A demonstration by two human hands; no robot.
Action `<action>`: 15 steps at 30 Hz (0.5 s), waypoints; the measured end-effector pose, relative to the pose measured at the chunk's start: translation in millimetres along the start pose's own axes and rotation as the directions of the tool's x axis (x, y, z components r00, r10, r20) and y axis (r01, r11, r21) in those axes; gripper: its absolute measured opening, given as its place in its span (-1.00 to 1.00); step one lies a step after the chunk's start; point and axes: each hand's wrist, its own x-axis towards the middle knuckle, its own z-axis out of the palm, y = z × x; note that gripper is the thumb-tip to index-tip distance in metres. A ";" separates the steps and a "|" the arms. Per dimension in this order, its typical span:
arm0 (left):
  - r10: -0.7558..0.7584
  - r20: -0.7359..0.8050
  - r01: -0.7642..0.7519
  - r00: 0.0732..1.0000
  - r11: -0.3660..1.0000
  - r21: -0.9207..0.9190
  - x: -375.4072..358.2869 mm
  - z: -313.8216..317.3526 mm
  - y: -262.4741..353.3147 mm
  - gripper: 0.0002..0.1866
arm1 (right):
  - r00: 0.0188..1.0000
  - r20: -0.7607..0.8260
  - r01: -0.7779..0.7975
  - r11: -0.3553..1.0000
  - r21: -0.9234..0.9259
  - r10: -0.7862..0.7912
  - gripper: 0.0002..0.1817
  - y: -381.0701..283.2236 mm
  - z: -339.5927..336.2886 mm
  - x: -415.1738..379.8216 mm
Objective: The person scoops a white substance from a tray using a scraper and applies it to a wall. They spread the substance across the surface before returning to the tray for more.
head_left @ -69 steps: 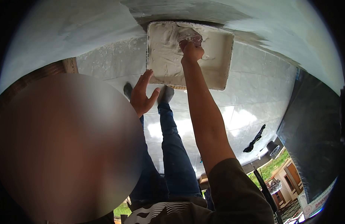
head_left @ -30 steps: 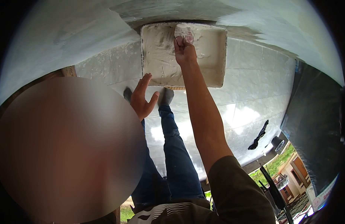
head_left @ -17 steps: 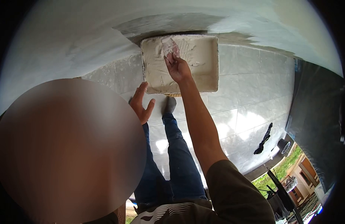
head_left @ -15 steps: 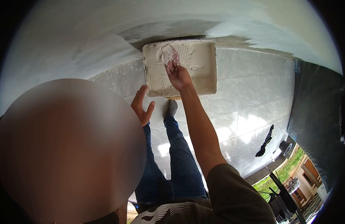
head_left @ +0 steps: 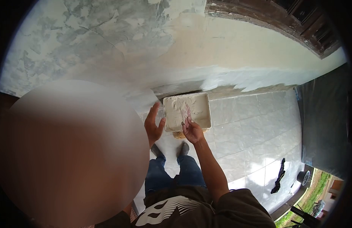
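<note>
My right hand (head_left: 194, 132) is closed around the near end of a flat, pinkish putty scraper (head_left: 186, 111) smeared with pale paste. The scraper is over a shallow rectangular tub (head_left: 210, 118) of cream-coloured putty (head_left: 199, 105), whose surface carries ridges and scrape marks on the left side. To the left of the tub, my left hand (head_left: 154, 125) is open, thumb and fingers apart, with nothing in it. Its thumb comes near the tub's left rim.
Behind the tub rises a wall (head_left: 229, 53) with patchy grey and white coating and a dark wooden frame (head_left: 267, 24) above. A tawny support (head_left: 179, 135) shows under the tub. Black cloth (head_left: 278, 176) and a dark bucket (head_left: 303, 178) lie right on the tiled floor (head_left: 237, 133).
My view has tipped up, showing much more wall, and the tub now looks lower and smaller. The scraper stays in my right hand over the putty; my left hand remains open.
</note>
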 end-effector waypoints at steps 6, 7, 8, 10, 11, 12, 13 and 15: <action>0.193 -0.150 -0.201 0.970 0.979 -0.041 37.2 -40.6 65.1 -0.33 | 0.966 0.258 0.039 0.997 -0.068 -0.020 -0.83 -20.2 70.4 -28.6; 0.213 -0.170 -0.221 0.962 0.975 -0.032 43.7 -47.1 73.8 -0.33 | 0.943 0.329 0.080 0.991 -0.105 -0.041 -0.82 -24.3 87.9 -31.9; 0.232 -0.185 -0.239 0.955 0.971 -0.016 50.1 -53.5 82.2 -0.33 | 0.934 0.354 0.084 0.989 -0.118 -0.037 -0.82 -29.2 104.6 -36.8; 0.265 -0.214 -0.270 0.940 0.963 0.010 61.4 -67.4 100.4 -0.33 | 0.898 0.436 0.146 0.975 -0.168 -0.060 -0.79 -35.2 142.6 -52.9; 0.293 -0.238 -0.299 0.926 0.954 0.010 68.0 -73.2 109.0 -0.34 | 0.889 0.455 0.149 0.973 -0.177 -0.054 -0.79 -39.8 153.0 -53.2; 0.320 -0.260 -0.329 0.911 0.944 0.009 74.7 -79.4 118.0 -0.34 | 0.868 0.493 0.177 0.964 -0.198 -0.058 -0.78 -44.6 165.0 -54.0; 0.334 -0.272 -0.342 0.903 0.939 0.017 80.2 -85.2 126.7 -0.34 | 0.847 0.528 0.205 0.954 -0.218 -0.061 -0.77 -47.9 176.3 -54.5; 0.393 -0.310 -0.413 0.866 0.911 0.002 94.1 -96.2 144.7 -0.34 | 0.832 0.549 0.238 0.945 -0.223 -0.080 -0.77 -54.5 200.4 -56.9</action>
